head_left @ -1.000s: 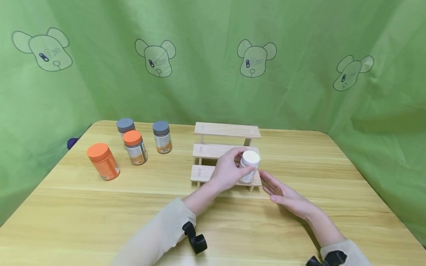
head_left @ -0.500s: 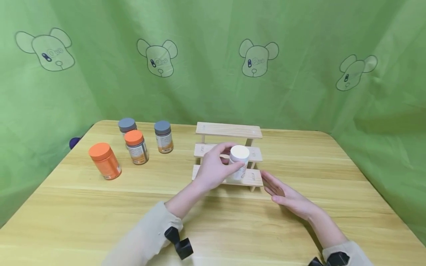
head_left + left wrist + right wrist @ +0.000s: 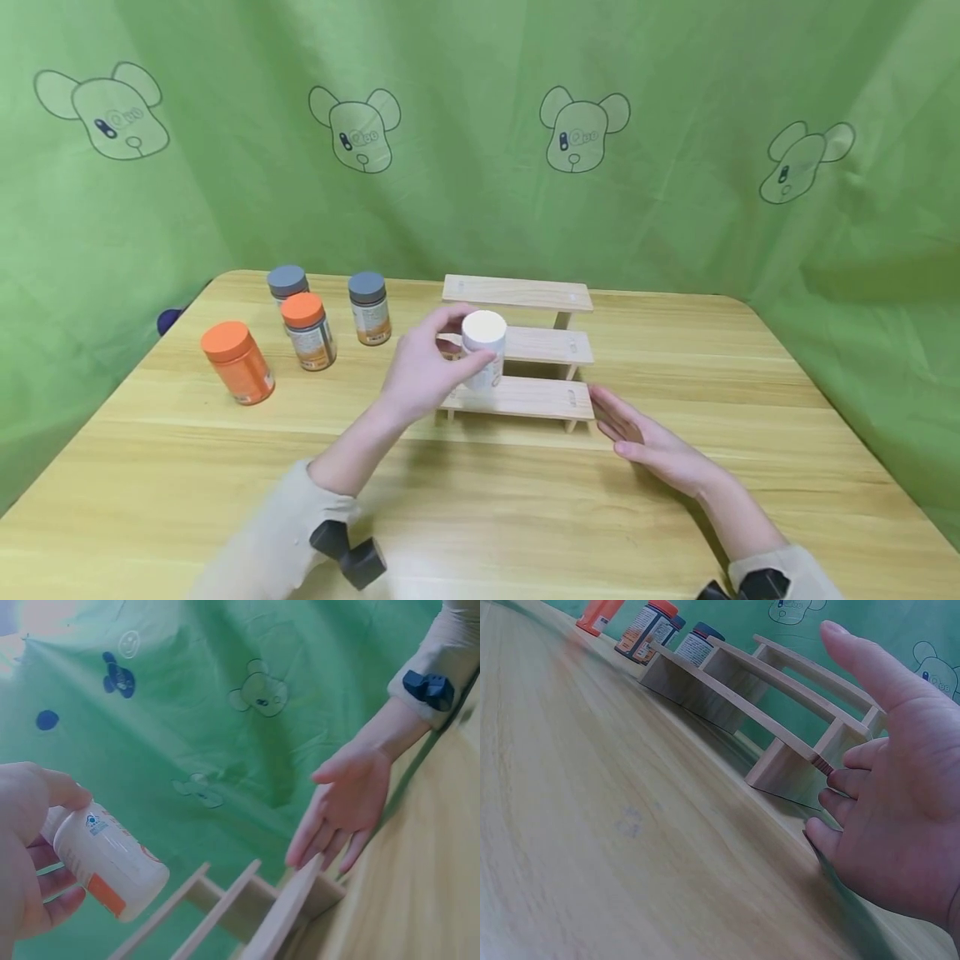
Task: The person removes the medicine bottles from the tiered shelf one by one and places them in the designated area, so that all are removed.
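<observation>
My left hand grips a white pill bottle between thumb and fingers, over the left part of a three-step wooden rack. In the left wrist view the white bottle shows an orange patch on its label and hangs tilted, apart from the rack's boards. My right hand lies beside the rack's right end with its fingers extended. Seen from the right wrist, the fingertips of that hand are at the end of the lowest board; firm contact is hard to tell.
Left of the rack stand an orange jar, an orange-lidded bottle and two grey-lidded bottles, one nearer the rack and one farther left. A wooden table carries everything, with a green curtain behind.
My left hand has carried the white pill bottle leftward and slightly up, from the right end of the rack's lowest step toward its left side. The right hand has stayed by the rack.
</observation>
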